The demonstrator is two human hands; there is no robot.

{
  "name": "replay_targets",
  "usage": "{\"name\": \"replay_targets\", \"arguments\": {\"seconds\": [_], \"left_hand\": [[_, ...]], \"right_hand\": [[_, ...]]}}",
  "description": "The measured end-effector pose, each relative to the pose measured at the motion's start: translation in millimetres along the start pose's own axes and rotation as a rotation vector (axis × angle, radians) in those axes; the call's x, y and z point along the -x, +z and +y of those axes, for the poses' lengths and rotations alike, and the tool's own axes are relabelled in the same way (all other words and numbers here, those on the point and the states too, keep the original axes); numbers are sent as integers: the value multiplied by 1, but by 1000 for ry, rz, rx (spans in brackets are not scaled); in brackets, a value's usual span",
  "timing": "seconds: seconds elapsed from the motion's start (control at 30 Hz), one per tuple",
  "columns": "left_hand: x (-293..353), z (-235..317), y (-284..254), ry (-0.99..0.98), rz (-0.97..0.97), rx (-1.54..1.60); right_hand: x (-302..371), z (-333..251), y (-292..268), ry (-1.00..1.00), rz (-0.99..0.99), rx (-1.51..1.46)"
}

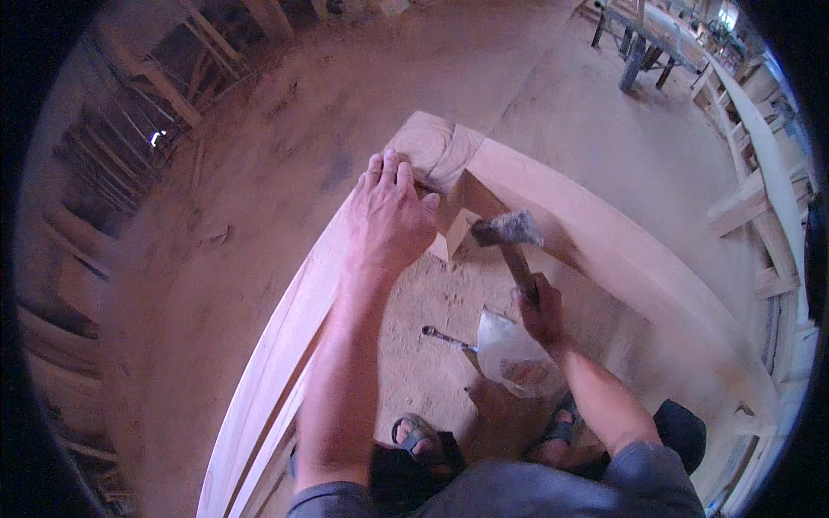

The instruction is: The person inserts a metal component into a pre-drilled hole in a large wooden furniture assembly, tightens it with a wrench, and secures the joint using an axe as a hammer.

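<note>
A large frame of pale wooden beams forms a corner in front of me, with the left beam (294, 315) and the right beam (604, 229) meeting at a corner joint (427, 142). My left hand (393, 211) lies flat on the left beam just short of that joint, fingers stretched out and holding nothing. In my right hand (541, 312) is a hammer (520, 268), gripped by its wooden handle. The hammer's head is raised inside the corner, close to a small wooden block (465, 233). Whether the head touches the block I cannot tell.
On the dusty floor between the beams lie a wrench (449, 337) and a whitish plastic bag (511, 358), near my sandalled feet. Curved timber pieces (65, 276) are stacked at the left. A workbench (643, 43) and long wooden strips (760, 147) stand at the right.
</note>
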State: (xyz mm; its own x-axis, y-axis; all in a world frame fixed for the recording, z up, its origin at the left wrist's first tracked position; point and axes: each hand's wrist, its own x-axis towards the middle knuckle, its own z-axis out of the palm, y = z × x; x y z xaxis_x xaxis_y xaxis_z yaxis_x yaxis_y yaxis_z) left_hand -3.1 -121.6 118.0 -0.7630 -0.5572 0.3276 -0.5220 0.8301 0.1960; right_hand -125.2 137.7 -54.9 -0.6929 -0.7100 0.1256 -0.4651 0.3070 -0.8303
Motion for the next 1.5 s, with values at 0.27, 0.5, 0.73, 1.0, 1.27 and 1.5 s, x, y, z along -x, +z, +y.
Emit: {"name": "replay_targets", "arguments": {"seconds": [0.27, 0.5, 0.73, 1.0, 1.27, 1.5], "left_hand": [[28, -34, -39, -5, -194, 51], [39, -37, -43, -242, -251, 32], [45, -46, -33, -136, -133, 79], [16, -65, -14, 172, -162, 95], [10, -64, -15, 222, -136, 80], [16, -47, -33, -157, -180, 203]], "right_hand": [[-70, -139, -39, -480, 85, 36], [-110, -208, -43, -352, -368, 597], [-104, -217, -47, -344, -211, 357], [-92, -181, -52, -322, -76, -61], [-102, -182, -59, -459, -76, 181], [-110, -191, -48, -455, -213, 490]]}}
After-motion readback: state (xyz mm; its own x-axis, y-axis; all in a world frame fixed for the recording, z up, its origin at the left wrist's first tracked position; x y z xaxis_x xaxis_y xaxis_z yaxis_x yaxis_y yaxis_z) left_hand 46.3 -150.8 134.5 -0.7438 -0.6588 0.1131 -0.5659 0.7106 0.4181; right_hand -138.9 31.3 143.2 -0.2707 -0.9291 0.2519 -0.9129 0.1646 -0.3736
